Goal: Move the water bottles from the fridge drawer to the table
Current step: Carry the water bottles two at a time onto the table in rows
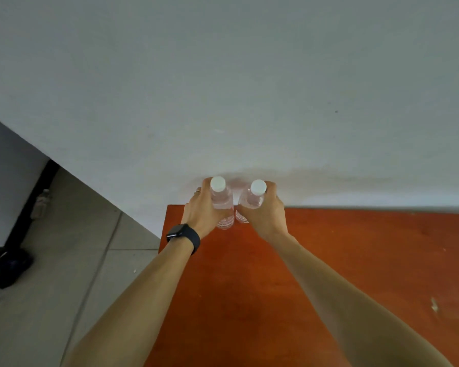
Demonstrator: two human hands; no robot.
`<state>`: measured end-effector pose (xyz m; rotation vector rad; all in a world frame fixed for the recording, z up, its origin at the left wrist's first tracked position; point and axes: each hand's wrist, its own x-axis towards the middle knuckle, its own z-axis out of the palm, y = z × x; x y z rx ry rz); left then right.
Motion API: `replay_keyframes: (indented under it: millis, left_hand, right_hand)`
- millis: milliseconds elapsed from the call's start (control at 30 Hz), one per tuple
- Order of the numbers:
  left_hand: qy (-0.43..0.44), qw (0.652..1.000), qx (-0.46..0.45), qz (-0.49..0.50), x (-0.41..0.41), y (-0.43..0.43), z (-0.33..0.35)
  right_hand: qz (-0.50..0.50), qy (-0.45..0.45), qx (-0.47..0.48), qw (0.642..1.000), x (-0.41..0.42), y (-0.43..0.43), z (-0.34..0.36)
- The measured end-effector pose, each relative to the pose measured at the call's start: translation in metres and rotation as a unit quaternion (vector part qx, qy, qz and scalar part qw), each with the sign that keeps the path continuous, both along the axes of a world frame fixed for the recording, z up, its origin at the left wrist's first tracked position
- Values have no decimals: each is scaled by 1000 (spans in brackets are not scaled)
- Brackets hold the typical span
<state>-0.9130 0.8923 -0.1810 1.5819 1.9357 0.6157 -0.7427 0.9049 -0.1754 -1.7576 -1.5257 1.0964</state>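
Two water bottles stand side by side at the far left corner of the table [355,260], close against the wall [223,75], and each is held by one hand. The left hand [200,213] wraps the left bottle [221,200] from its outer side, fingers curled behind the body and thumb toward the front. The right hand [265,215] grips the right bottle [253,198] the same way from the other side. The bottles are nearly touching low down and lean slightly apart at the top. Their bases are down at the table top, though whether they rest on it fully cannot be told, as the hands cover much of them. Both forearms reach out over the table, and nothing lies between them and the bottles. A black watch [183,234] sits on the left wrist and a ring [197,192] on one left finger. To the left of the table is a grey tiled floor [64,247], with a dark shape [6,266] at the frame's edge and a small pale object [41,200] by the wall, too blurred to make out. The table is a reddish-brown board with a few pale scuffs toward the right. The bottles are clear plastic with white screw caps, the left cap [217,183] and the right cap [258,187] both on, and faint pinkish print runs round the lower bodies.
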Motion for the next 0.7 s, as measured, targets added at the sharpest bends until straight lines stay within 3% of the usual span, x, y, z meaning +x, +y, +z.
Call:
replay_keyframes:
  millis: [133,333,700]
  left_hand:
    - [-10,1000,-14,-23,-5,3,0]
    - [-7,998,-38,-50,-13,-3,-9]
    - [-11,1000,-13,-6,-9,8,-14]
  right_hand:
    - [39,-18,18,999,-2,-1,-10]
    - [110,-30,-33,993,9,6,-19]
    - [106,-26,-5,994,5,9,-26]
